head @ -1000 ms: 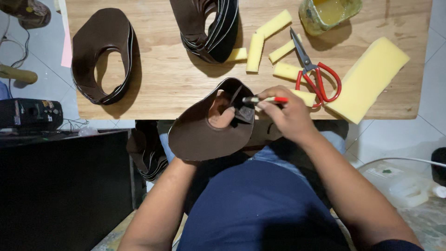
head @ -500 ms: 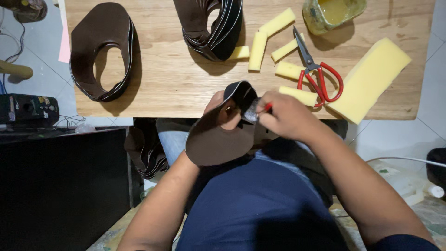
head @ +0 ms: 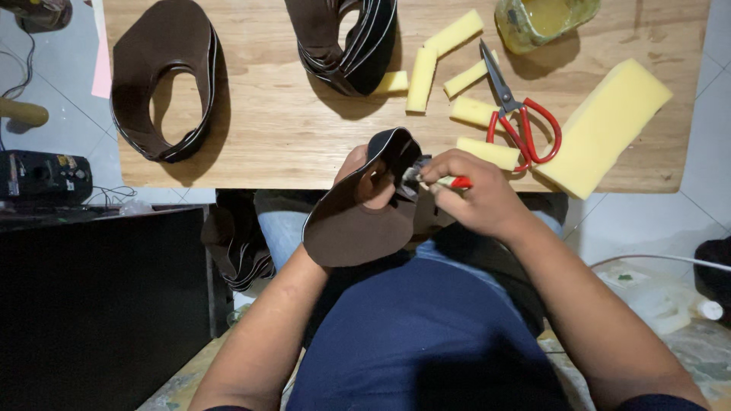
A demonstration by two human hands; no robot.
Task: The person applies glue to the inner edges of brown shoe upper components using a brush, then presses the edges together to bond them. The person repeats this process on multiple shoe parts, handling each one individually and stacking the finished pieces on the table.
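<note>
My left hand (head: 364, 176) grips a dark brown leather shoe upper (head: 356, 227) from behind, its fingers curled inside the folded piece, just in front of the wooden table's near edge (head: 289, 164). My right hand (head: 472, 199) pinches a small red-handled brush (head: 445, 181) whose metal-banded tip touches the inner edge of the leather. Both hands hover over my lap.
On the table lie a flat brown upper (head: 164, 80) at left, a stack of uppers (head: 350, 42) at the back, several yellow foam strips (head: 420, 78), a large foam block (head: 605, 125), red scissors (head: 518, 122) and a jar of yellowish glue (head: 544, 19). More leather (head: 236, 243) hangs below the table.
The held leather piece has turned and shifted slightly; my right hand with the brush has moved along its inner edge. Items on the table have not moved.
</note>
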